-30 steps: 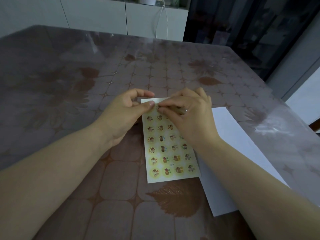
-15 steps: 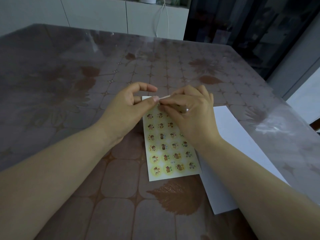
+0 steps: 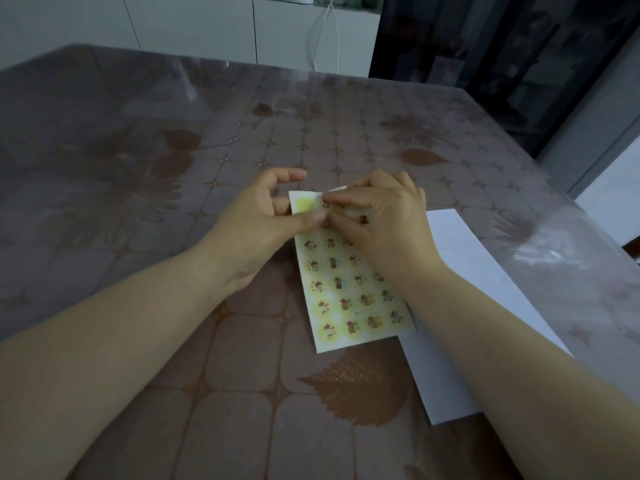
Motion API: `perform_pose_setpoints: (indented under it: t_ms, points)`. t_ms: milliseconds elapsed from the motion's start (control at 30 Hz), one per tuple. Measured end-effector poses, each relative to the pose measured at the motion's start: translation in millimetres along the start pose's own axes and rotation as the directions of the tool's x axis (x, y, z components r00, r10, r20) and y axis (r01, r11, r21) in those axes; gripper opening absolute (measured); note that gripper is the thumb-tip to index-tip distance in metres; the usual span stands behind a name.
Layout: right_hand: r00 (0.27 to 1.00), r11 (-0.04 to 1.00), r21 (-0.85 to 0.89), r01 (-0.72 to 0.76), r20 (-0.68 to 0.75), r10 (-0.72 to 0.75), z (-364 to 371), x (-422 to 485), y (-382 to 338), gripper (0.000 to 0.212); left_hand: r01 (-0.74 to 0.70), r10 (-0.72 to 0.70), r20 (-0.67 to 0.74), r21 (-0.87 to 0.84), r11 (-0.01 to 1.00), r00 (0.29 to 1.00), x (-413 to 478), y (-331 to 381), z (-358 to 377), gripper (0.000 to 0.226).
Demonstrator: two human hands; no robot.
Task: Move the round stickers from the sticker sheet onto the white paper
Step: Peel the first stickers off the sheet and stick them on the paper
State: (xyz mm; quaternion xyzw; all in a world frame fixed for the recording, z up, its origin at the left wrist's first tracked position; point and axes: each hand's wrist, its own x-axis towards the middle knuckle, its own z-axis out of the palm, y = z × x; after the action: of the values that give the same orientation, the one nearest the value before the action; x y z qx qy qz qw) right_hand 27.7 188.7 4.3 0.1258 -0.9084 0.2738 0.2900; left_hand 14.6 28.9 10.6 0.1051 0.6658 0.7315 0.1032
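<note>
Pinching the sticker sheet (image 3: 346,292) steady, the left hand (image 3: 256,223) lets the right hand (image 3: 384,220) pinch a round sticker (image 3: 325,204) free, white paper (image 3: 460,244) likely next.

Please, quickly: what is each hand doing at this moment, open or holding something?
Left hand: pinches the top of the sticker sheet.
Right hand: pinches a round sticker in the sheet's top row.

The right hand (image 3: 384,230) covers one far corner of the sticker sheet (image 3: 346,292).
</note>
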Motion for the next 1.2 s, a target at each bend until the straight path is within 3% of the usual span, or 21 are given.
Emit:
perform_pose_setpoints:
  t_ms: [100, 333, 667, 767, 833, 967, 1200]
  points:
    - [0.998, 0.999, 0.004, -0.05, 0.038, 0.05, -1, 0, 1, 0.025, 0.003, -0.005, 0.052, 0.031, 1.0, 0.999, 0, 0, -1, 0.057]
    - [0.995, 1.0, -0.001, -0.018, 0.1, 0.018, -2, -1, -1, 0.017, -0.051, 0.031, 0.087, 0.236, 0.97, 0.996, -1, 0, -3, 0.057]
    - [0.996, 0.997, -0.013, 0.077, 0.046, -0.077, -5, 0, 1, 0.019, -0.073, 0.056, 0.086, 0.216, 0.974, 0.995, -1, 3, -1, 0.048]
    - [1.0, 0.999, 0.04, 0.02, 0.004, -0.02, -7, 2, 4, 0.019, -0.05, 0.043, 0.048, 0.157, 0.986, 0.998, -1, 3, 1, 0.043]
    - [0.997, 0.992, 0.11, -0.054, 0.054, 0.049, -11, 2, 5, 0.023, -0.03, 0.025, 0.039, 0.121, 0.992, 0.999, -2, 4, 1, 0.041]
    - [0.943, 0.852, 0.43, -0.297, 0.274, 0.191, -23, 1, 6, 0.028, -0.013, 0.009, 0.036, 0.116, 0.993, 0.999, -3, 3, 2, 0.042]
    - [0.922, 0.65, 0.655, -0.385, 0.302, 0.242, -25, 0, 6, 0.02, 0.121, -0.121, 0.059, 0.006, 0.993, 0.991, -7, 6, 4, 0.02]
